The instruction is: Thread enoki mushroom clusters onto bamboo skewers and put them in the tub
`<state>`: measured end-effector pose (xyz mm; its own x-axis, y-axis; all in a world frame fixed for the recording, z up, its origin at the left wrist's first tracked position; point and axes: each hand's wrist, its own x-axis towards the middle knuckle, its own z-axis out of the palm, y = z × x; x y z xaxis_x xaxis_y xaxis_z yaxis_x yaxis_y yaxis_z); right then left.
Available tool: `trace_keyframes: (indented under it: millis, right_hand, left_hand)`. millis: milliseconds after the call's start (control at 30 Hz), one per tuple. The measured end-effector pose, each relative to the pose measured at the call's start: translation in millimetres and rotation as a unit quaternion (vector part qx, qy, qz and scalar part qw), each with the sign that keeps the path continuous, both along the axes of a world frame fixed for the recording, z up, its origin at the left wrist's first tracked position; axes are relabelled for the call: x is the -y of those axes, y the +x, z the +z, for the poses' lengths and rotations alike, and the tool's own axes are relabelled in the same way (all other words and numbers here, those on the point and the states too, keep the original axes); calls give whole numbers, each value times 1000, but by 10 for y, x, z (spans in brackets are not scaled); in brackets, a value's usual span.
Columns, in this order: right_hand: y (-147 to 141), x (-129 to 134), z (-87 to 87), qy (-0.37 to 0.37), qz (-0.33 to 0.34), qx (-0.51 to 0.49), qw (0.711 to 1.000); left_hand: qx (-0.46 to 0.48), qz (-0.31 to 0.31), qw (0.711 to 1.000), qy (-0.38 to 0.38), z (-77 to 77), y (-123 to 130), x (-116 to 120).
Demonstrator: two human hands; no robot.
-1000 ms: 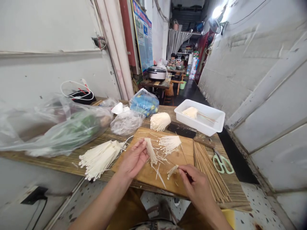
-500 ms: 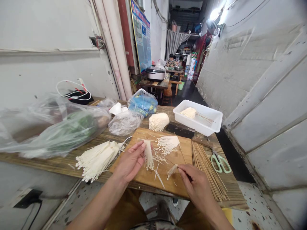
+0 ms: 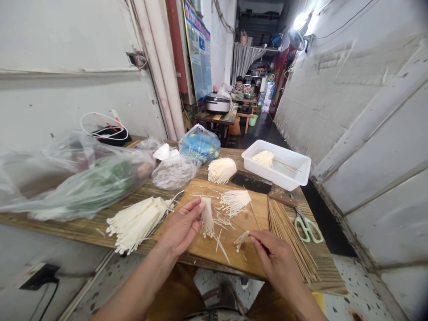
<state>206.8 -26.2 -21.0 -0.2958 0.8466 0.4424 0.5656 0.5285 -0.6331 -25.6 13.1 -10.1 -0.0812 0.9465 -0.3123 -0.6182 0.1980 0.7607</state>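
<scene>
My left hand [image 3: 182, 226] pinches the top of a small bunch of enoki mushrooms [image 3: 207, 218], caps hanging down over the wooden cutting board [image 3: 197, 245]. To the right, my right hand [image 3: 272, 252] is closed on a thin skewer, with a little enoki piece [image 3: 241, 240] at its fingertips. Between and beyond the hands, a fanned enoki bunch [image 3: 234, 201] lies on the board with a skewer at its cut end. Loose strands are scattered around it. A larger enoki pile [image 3: 138, 223] rests left of the board, and another bundle [image 3: 222, 170] stands behind it.
Bamboo skewers [image 3: 290, 238] and green-handled scissors [image 3: 308, 228] lie on the right. A cleaver [image 3: 252, 182] sits behind the board, near a white tray [image 3: 290, 178] holding skewered enoki. Plastic bags [image 3: 90, 183] cover the left. A person [image 3: 239, 84] sits far back.
</scene>
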Motion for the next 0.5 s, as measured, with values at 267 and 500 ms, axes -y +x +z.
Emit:
trace_keyframes:
  millis: [267,500]
  right_hand:
    - [75,-12,98,-17,10,18,1000]
    - [143,-51,114,-39,36,-3,999]
  left_hand:
    - [-42,-27,999,18,32,-32,0]
    - [-82,-81,993,29,66,-60,16]
